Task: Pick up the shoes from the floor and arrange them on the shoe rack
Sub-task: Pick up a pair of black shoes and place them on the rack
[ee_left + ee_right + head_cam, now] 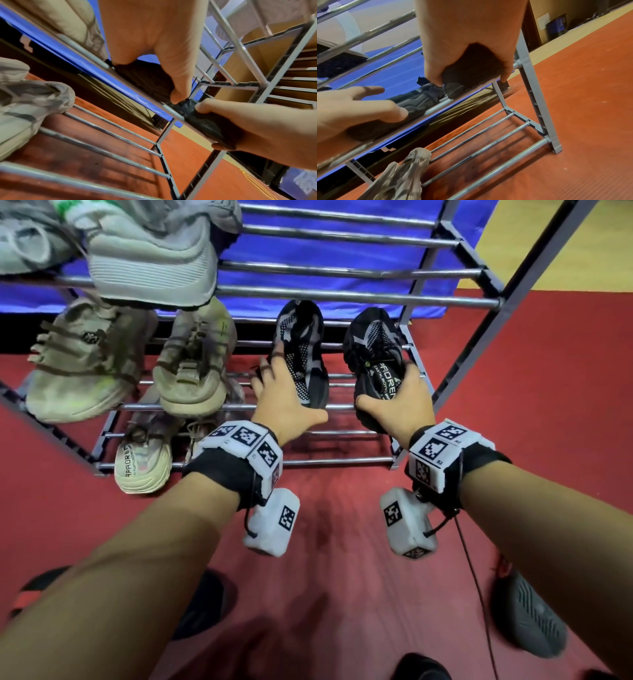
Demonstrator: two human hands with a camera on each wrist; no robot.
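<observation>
Two black mesh shoes stand on the middle shelf of the grey metal shoe rack (pixel 342 296), toes pointing away. My left hand (pixel 281 392) rests on the left black shoe (pixel 303 344), fingers spread straight over its side and thumb at its heel. In the left wrist view the thumb touches that shoe's sole (pixel 147 78). My right hand (pixel 400 402) grips the heel of the right black shoe (pixel 373 344), thumb on one side and fingers curled over the collar. The right wrist view shows this grip on the shoe (pixel 471 67), beside the rack's right end post.
Beige sneakers (pixel 85 364) fill the left of the middle shelf, and another beige pair (pixel 144 457) sits on the bottom shelf. Grey-white sneakers (pixel 154 258) stand on the top shelf. On the red floor lie a grey shoe (pixel 527 618) at right and dark footwear (pixel 205 604) at left.
</observation>
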